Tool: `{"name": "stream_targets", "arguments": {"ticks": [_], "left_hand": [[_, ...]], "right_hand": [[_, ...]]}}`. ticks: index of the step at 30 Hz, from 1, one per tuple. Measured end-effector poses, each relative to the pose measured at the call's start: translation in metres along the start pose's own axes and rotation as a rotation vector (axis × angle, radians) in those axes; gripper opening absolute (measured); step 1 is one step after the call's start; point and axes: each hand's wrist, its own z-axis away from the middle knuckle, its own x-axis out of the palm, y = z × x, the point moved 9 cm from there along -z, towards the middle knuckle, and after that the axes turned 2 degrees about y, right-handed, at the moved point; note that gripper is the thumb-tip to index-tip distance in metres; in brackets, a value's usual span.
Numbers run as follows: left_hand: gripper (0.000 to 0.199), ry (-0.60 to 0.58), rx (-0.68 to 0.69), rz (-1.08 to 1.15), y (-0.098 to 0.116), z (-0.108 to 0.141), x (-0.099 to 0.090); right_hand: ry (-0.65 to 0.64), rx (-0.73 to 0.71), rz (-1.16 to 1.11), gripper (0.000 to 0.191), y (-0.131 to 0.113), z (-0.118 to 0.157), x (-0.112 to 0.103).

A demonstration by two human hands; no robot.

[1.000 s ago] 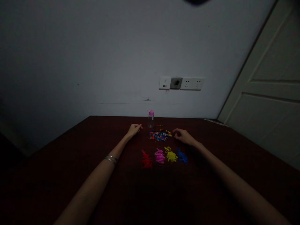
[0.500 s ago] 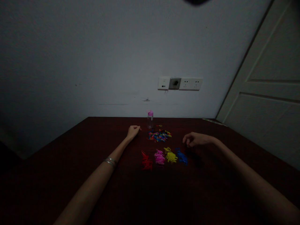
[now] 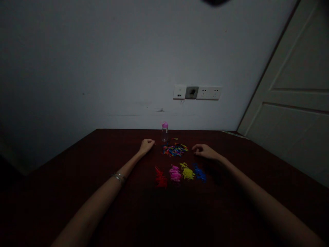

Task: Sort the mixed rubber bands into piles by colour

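A heap of mixed-colour rubber bands (image 3: 174, 150) lies on the dark red table between my two hands. My left hand (image 3: 147, 145) rests to its left with curled fingers; whatever may be inside them is hidden. Just right of the heap is my right hand (image 3: 205, 151), fingers bent, with a small gap between thumb and forefinger. Nearer to me, four single-colour piles form a row: red bands (image 3: 161, 178), pink bands (image 3: 175, 174), yellow bands (image 3: 188, 173) and blue bands (image 3: 199, 173).
Behind the heap stands a clear bottle with a pink lid (image 3: 165, 132), and a loose band (image 3: 175, 139) lies beside it. The table (image 3: 115, 140) meets a pale wall with sockets (image 3: 208, 93). A panelled door (image 3: 290, 113) is at the right.
My right hand has moved left and slightly away from me, from beyond the blue pile to the edge of the mixed heap. My left hand stays in place.
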Motion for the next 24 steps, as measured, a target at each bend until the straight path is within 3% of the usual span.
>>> {"name": "stream_targets", "arguments": {"ticks": [6, 11, 14, 20, 24], "left_hand": [[0.026, -0.075, 0.088, 0.008, 0.01, 0.005, 0.009], [0.025, -0.191, -0.012, 0.157, 0.002, 0.005, 0.013], [0.022, -0.298, 0.0, 0.195, 0.006, 0.008, 0.016], [0.028, -0.535, 0.137, -0.014, 0.032, 0.027, 0.026], [0.025, -0.582, 0.265, -0.157, 0.052, 0.036, 0.033]], "right_hand": [[0.062, 0.009, 0.119, 0.03, 0.0, 0.003, -0.002], [0.107, 0.006, 0.167, 0.029, -0.005, 0.009, -0.004], [0.109, 0.0, 0.169, 0.029, -0.006, 0.009, -0.004], [0.074, -0.002, 0.168, 0.03, -0.006, 0.008, -0.002], [0.069, -0.014, 0.179, 0.031, -0.009, 0.01, -0.002]]}}
